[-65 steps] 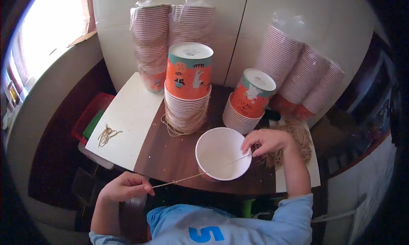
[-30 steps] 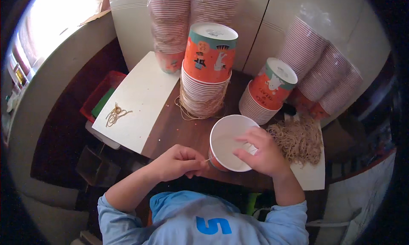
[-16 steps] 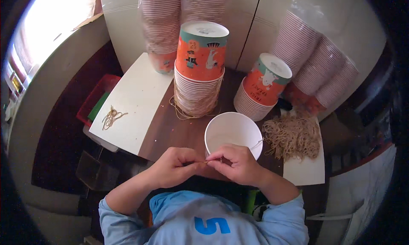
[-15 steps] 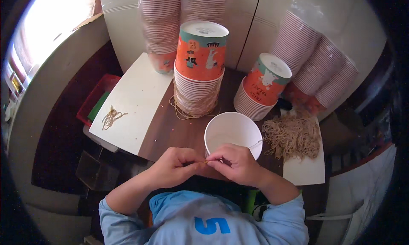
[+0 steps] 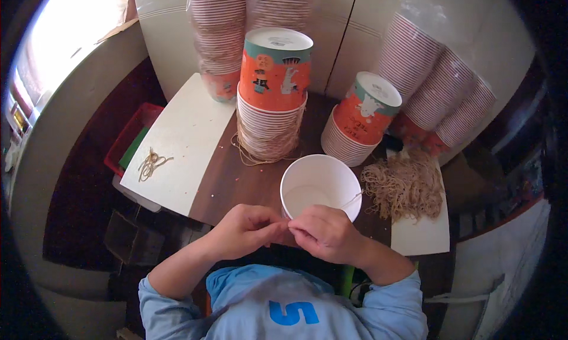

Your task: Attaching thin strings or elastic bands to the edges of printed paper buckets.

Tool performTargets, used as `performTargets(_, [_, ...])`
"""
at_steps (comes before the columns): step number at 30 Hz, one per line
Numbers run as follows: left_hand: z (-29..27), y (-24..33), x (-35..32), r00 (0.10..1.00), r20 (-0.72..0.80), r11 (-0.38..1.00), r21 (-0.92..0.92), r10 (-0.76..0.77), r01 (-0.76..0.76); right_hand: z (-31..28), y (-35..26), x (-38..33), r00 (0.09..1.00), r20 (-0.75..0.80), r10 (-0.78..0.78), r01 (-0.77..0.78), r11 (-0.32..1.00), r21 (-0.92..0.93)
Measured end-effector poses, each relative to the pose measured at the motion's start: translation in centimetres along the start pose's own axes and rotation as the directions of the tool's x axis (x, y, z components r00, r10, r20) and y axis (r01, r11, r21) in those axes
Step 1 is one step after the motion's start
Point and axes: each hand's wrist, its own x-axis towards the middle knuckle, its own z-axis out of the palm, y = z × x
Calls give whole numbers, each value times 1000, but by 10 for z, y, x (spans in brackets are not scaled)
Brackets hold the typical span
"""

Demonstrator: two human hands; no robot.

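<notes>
Both my hands are in front of a white paper bucket (image 5: 300, 177), which stands open end up near the table edge. A thin tan cord (image 5: 353, 199) shows at its right rim and runs down across the inside towards my right hand. My right hand (image 5: 325, 233) is closed in a pinch on the cord, its fingers curled beside the bucket's near side. My left hand (image 5: 248, 230) pinches too, thumb and forefinger together, its fingertips almost touching the right ones. The piece of cord between the fingertips is mostly hidden.
Beyond the bucket stand an upside-down stack of orange and green buckets (image 5: 275, 79) with cords hanging round it, and a shorter stack (image 5: 367, 118). A heap of tan cords (image 5: 405, 186) lies right, a few cords (image 5: 155, 164) left. Bagged bucket stacks (image 5: 411, 50) stand behind.
My right hand has turned and curled its fingers more tightly, and the bit of cord between my fingertips is now harder to see. The whole view has shifted slightly.
</notes>
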Motion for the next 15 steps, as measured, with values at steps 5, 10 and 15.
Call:
performTargets(5, [7,-2,-1,995,-12,993,72,98,-97,-4,-2,-5,991,69,115,-122,987,104])
performTargets(10, [16,3,-4,795,94,451,780,600,-433,-8,-1,-7,956,165,243,-272,945,184])
performTargets(15, [18,3,2,758,98,330,859,645,-392,-19,10,-4,914,240,328,-389,876,286])
